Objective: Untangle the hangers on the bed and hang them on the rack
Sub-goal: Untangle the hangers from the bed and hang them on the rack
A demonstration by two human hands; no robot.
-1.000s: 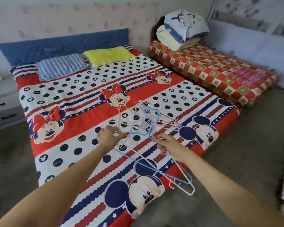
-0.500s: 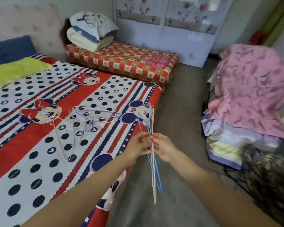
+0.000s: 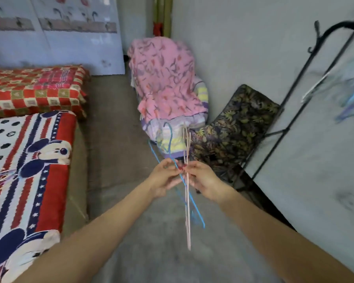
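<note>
Hangers [image 3: 187, 201] pinched between both hands [image 3: 183, 177]

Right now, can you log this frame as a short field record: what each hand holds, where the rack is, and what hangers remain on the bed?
left hand: pinches the thin blue wire hanger
right hand: pinches the pale pink wire hangers
held hangers: upright, crossing between the hands, above the grey floor
black metal rack: to the right, against the wall; blurred hangers already on it
cartoon-print bed: to the left; thin wire strands at its left edge, too blurred to count
</note>
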